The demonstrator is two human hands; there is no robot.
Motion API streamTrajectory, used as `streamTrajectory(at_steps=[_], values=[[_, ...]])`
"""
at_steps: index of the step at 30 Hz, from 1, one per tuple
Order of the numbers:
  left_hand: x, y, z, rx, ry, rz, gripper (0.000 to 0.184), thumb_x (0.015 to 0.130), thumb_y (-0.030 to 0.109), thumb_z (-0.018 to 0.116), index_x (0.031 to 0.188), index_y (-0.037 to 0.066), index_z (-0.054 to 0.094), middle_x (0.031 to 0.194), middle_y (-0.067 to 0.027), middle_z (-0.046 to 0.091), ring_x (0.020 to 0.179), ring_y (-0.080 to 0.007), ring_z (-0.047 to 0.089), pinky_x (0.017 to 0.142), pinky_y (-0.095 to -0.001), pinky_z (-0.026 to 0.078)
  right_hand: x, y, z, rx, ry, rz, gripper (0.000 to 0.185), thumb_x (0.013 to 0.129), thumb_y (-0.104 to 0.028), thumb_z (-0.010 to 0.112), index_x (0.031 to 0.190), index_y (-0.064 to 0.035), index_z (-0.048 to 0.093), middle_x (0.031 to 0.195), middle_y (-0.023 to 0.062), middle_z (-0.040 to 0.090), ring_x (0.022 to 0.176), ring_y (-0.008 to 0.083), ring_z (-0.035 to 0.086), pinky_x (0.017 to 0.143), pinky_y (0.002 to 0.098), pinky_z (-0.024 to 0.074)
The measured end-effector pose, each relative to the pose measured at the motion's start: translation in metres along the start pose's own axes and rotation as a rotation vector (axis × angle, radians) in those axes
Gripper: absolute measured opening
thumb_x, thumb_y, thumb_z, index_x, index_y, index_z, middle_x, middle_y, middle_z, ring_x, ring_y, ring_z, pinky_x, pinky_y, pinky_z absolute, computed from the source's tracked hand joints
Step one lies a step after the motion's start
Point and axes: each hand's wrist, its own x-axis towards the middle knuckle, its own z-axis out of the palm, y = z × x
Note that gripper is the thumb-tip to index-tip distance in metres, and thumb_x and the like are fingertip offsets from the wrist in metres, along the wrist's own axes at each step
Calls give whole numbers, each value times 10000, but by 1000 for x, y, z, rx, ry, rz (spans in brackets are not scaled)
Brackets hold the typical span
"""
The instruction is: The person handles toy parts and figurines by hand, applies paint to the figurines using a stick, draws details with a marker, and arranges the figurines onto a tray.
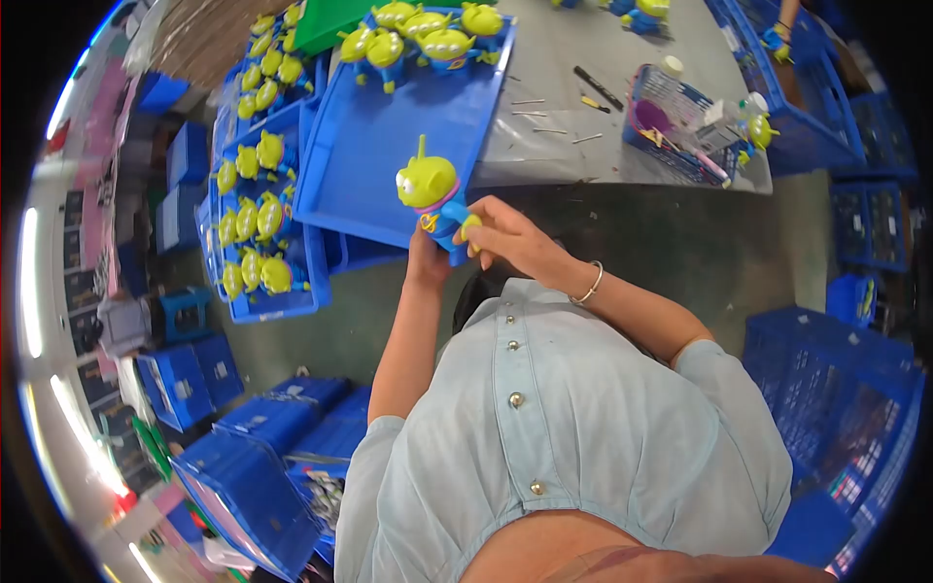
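A green three-eyed alien figure with a blue body is held upright in front of my chest, near the edge of a blue tray. Wrapped round its lower body from below is my left hand. The fingers of my right hand, with a bracelet on the wrist, pinch the figure's arm at its side. Several similar figures stand at the far end of the tray.
Blue crates with more figures stand at the left. On the grey table lie cotton swabs, a black pen and a basket of bottles. Another person's arm reaches a figure at the upper right.
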Motion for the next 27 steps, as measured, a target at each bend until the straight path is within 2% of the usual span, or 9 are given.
streamTrajectory(at_steps=[1,2,5,9,13,14,18,20,27], values=[[6,0,-9,-18,-173,-37,390,945,395,387,1064,65,559,955,-73,629,827,-216,626,685,-358,528,-4,-4,-1,-71,-29,-34,286,944,-243,493,1111,-13,463,967,49,584,833,82,547,681,240,463],[13,-4,-6,44,65,-12,352,925,375,441,999,57,573,872,-60,624,771,-227,630,620,-354,538,-9,-7,-6,-93,-61,-56,308,944,-257,499,1128,-11,482,981,47,601,834,74,552,674,228,462],[30,-5,38,1,140,-9,331,904,363,489,1001,57,570,888,-68,616,785,-233,627,622,-361,541,-41,-13,-41,-100,121,-73,279,937,-262,518,1101,-37,528,952,35,612,816,71,552,669,220,459],[58,-9,20,-120,-182,-103,430,880,419,510,1180,111,503,993,-110,576,883,-305,592,688,-416,537,-92,19,-147,-228,767,-168,192,891,-183,563,1034,-56,551,845,20,609,734,73,544,623,216,444],[74,-23,20,-118,-210,-39,470,882,417,500,1223,96,458,1035,-107,532,921,-292,562,712,-417,529,-124,44,-250,-623,1238,-313,410,795,-122,678,1123,-39,446,744,42,564,656,105,526,625,268,456],[74,-27,45,-69,77,40,338,853,374,548,1048,100,581,918,-64,587,797,-222,550,618,-363,494,-124,40,-267,-722,1208,-308,480,781,-127,694,1174,-43,431,750,43,558,659,121,529,647,278,458],[79,-38,61,-23,226,80,307,820,381,581,991,126,579,802,-66,537,697,-234,504,582,-324,453,-96,8,-294,-1414,1021,-137,603,729,-209,715,1263,-113,451,832,81,585,768,262,570,706,381,453],[72,-43,62,-66,150,52,334,818,356,597,1029,98,578,854,-102,592,741,-274,585,605,-358,506,-76,3,-317,-1429,850,-397,399,762,-196,682,1128,-87,567,891,117,623,795,270,593,719,376,455],[57,-75,42,-111,42,236,400,846,356,578,1113,61,537,923,-126,598,808,-278,621,638,-378,556,-48,-29,-364,-1382,670,-280,168,876,-190,552,920,-47,628,839,132,631,785,294,600,706,375,451]])
